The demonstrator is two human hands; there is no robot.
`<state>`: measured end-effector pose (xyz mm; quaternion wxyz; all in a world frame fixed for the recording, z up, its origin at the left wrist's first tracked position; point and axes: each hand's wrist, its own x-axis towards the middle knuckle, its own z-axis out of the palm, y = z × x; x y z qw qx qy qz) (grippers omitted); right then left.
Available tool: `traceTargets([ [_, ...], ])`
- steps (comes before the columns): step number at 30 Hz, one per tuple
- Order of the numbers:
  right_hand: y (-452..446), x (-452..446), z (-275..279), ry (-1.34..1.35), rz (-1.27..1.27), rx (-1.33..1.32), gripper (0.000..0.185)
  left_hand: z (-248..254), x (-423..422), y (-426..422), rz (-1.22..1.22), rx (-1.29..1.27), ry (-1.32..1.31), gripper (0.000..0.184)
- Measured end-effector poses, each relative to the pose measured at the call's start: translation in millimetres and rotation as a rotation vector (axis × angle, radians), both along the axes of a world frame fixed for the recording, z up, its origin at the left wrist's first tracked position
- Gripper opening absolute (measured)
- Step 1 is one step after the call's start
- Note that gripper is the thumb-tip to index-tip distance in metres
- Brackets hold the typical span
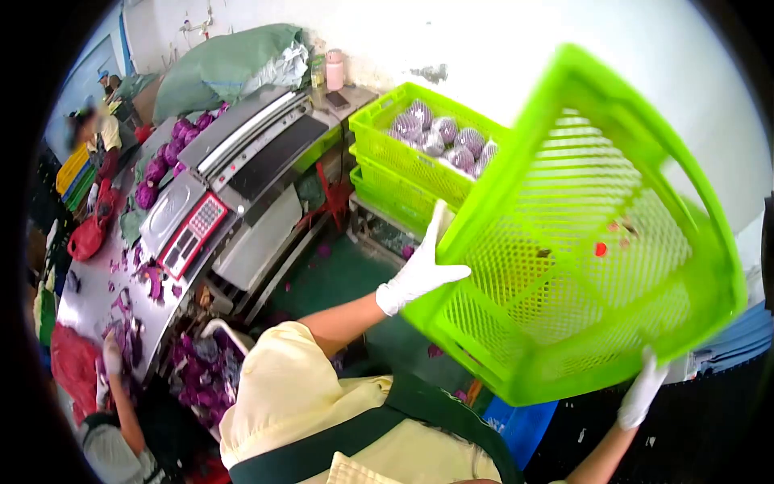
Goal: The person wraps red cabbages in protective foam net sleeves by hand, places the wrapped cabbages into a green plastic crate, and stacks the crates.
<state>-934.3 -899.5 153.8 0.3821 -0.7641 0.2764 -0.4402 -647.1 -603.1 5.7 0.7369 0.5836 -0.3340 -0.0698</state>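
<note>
A bright green plastic crate (556, 282) is held up and tilted in front of me, its slotted inside facing me. A few small red and brown scraps cling to the mesh. My left hand (421, 273), in a white glove, grips the crate's left side with the thumb spread along the rim. At the lower right edge, my right hand (641, 394), also white-gloved, holds the crate, its fingertips partly hidden. Beyond my left hand stands a stack of green crates (395, 181); the top one holds several wrapped, purplish round cabbages (431, 143).
Left of the stack is a wrapping machine (258, 157) beside a red-framed scale (193, 234). Purple cabbages (165, 157) and leaf scraps lie on the metal table (105, 286). A bin of purple leaves (201, 375) stands below. A co-worker (117, 452) works at lower left.
</note>
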Motion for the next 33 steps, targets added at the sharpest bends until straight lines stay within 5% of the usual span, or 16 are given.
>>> traceTargets([
  [3, -13, 108, 79, 0.295, 0.116, -0.072, 0.033, -2, 46, 24, -0.313, 0.058, 0.342, 0.086],
  [6, -29, 234, 118, 0.444, 0.048, -0.503, 0.035, 27, 63, 42, -0.572, 0.197, 0.603, 0.066],
  [8, -35, 318, 124, 0.456, 0.031, -0.817, 0.038, 15, 64, 27, -0.646, 0.047, 0.839, 0.058],
  [11, -43, 437, 128, 0.635, 0.058, -0.969, 0.048, -13, 77, -8, -0.615, -0.097, 1.096, 0.047],
  [17, -46, 609, 97, 0.686, 0.063, -1.366, 0.054, 14, 148, -29, -0.486, -0.288, 1.208, 0.038],
  [29, -68, 840, 27, 0.773, 0.371, -0.998, 0.056, 34, 303, -71, -0.026, -0.211, 1.249, 0.045],
  [32, -72, 872, 3, 0.625, 0.48, -1.095, 0.054, 30, 330, -69, -0.005, -0.204, 1.311, 0.047],
  [33, -55, 874, 4, 0.869, 0.402, -0.881, 0.054, 28, 337, -68, -0.004, -0.206, 1.335, 0.047],
])
